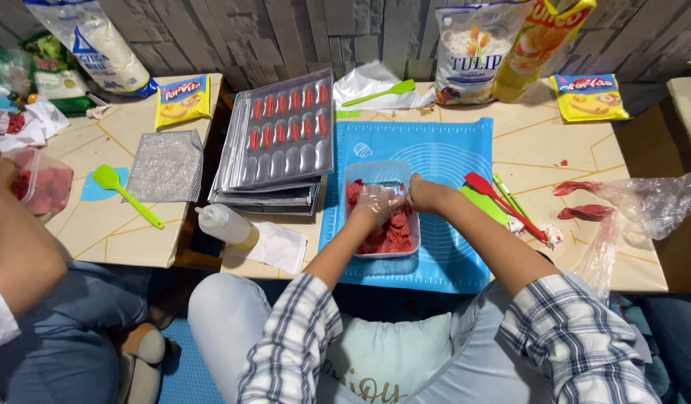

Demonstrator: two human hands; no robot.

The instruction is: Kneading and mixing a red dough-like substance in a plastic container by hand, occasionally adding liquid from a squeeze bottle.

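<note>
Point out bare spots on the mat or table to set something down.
Free: blue mat above the clear tub, and tabletop between the mat and the yellow packet. Crowded: both hands, left hand and right hand, over the tub; spatulas at the mat's right edge; mould tray left.

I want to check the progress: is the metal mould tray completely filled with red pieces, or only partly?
Partly filled: the metal mould tray holds red pieces only in its upper rows; the lower cavities are bare.

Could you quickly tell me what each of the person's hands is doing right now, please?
Left hand: in a clear plastic glove, over the red dough in the clear container; grip unclear.
Right hand: bare, beside the left; grip unclear.
</note>
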